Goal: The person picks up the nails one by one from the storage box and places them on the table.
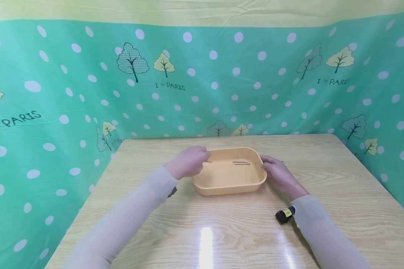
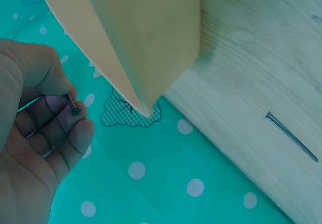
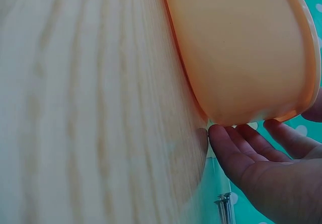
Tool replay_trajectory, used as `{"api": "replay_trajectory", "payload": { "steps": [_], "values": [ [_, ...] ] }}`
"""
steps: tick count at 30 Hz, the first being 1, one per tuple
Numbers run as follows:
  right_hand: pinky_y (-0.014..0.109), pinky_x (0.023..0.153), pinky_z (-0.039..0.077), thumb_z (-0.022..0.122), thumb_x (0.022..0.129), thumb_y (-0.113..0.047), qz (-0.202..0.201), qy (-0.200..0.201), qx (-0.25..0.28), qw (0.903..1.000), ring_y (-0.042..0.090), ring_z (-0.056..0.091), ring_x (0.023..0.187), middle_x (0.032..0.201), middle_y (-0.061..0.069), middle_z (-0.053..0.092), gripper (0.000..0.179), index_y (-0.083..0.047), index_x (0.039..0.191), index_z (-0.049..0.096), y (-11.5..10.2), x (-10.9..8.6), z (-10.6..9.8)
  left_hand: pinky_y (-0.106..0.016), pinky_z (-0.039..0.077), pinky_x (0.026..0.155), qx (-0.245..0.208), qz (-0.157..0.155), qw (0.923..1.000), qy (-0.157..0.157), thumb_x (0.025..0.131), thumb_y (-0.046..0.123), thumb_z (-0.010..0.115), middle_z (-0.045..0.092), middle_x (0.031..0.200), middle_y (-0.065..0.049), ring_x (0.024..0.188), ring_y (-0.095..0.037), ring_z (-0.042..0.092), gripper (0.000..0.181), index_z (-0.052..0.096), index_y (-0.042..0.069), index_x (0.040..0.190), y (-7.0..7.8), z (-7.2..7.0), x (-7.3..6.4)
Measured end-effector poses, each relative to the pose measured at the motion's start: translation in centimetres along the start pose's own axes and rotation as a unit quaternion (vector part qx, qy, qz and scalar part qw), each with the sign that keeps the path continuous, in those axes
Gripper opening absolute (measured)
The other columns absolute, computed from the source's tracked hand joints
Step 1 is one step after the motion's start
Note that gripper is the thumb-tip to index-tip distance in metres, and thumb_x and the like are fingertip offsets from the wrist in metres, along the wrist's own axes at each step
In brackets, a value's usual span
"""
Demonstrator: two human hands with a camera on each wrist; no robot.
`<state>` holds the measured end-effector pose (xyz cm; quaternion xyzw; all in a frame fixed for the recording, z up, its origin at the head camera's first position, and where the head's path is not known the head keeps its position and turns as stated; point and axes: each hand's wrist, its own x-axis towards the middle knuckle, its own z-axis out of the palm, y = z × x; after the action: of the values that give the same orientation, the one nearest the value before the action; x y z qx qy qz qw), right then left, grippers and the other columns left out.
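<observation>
A light orange plastic tray [image 1: 229, 189] stands on the wooden table. My left hand [image 1: 190, 161] is at its left end, and in the left wrist view thumb and fingers pinch a small dark nail [image 2: 73, 105], head showing, shank mostly hidden. My right hand [image 1: 280, 172] holds the tray's right end. Its thumb lies over the rim, and the fingers [image 3: 229, 146] rest against the outer wall. Thin nails [image 1: 241, 164] lie on the tray floor toward the back right.
A loose nail [image 2: 292, 136] lies on the table outside the tray, seen in the left wrist view. Beyond the right hand is a bunch of nails [image 3: 225, 208]. A polka-dot green curtain [image 1: 202, 74] hangs behind and beside the wooden table [image 1: 235, 220].
</observation>
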<state>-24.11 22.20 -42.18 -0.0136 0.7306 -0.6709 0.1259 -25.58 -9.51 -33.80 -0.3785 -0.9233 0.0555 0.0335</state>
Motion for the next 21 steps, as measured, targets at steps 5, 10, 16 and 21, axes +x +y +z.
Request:
{"api": "replay_trajectory", "payload": {
  "steps": [5, 10, 16, 21],
  "values": [
    [0.039, 0.101, 0.043, 0.043, 0.094, -0.01, -0.002, -0.001, -0.003, 1.0, 0.037, 0.043, 0.128, 0.15, 0.023, 0.031, 0.058, 0.001, 0.149, 0.025, -0.1, -0.1, 0.0, -0.027, 0.047, 0.065, -0.004, -0.002, 0.9999, 0.011, 0.078, -0.004, 0.06, 0.055, 0.084, 0.0, 0.074, -0.017, 0.054, 0.021, 0.061, 0.009, 0.094, -0.7, 0.4, -1.1],
    [0.039, 0.101, 0.043, 0.043, 0.094, -0.009, -0.004, -0.005, -0.002, 1.0, 0.037, 0.043, 0.128, 0.15, 0.023, 0.03, 0.058, 0.001, 0.149, 0.025, -0.1, -0.2, 0.0, -0.03, 0.047, 0.063, -0.009, 0.0, 0.9995, 0.031, 0.075, -0.005, 0.061, 0.055, 0.082, -0.002, 0.073, -0.019, 0.053, 0.02, 0.061, 0.008, 0.09, -1.3, 0.6, -2.3],
    [0.039, 0.102, 0.042, 0.042, 0.095, -0.009, -0.005, -0.006, 0.001, 1.0, 0.037, 0.042, 0.129, 0.151, 0.022, 0.029, 0.058, 0.001, 0.149, 0.024, -0.1, -0.2, 0.0, -0.03, 0.048, 0.063, 0.003, -0.002, 0.9988, 0.048, 0.072, -0.003, 0.065, 0.055, 0.081, -0.001, 0.071, -0.018, 0.053, 0.02, 0.063, 0.007, 0.088, -2.4, 1.0, -3.3],
    [0.038, 0.101, 0.043, 0.042, 0.095, -0.009, -0.007, -0.005, 0.001, 1.0, 0.037, 0.041, 0.129, 0.151, 0.022, 0.029, 0.057, 0.001, 0.149, 0.024, -0.1, -0.1, 0.0, -0.029, 0.045, 0.06, 0.002, -0.012, 0.9986, 0.051, 0.071, -0.008, 0.063, 0.051, 0.076, 0.0, 0.067, -0.017, 0.049, 0.02, 0.062, 0.008, 0.083, -3.5, 1.3, -4.2]
  ]
}}
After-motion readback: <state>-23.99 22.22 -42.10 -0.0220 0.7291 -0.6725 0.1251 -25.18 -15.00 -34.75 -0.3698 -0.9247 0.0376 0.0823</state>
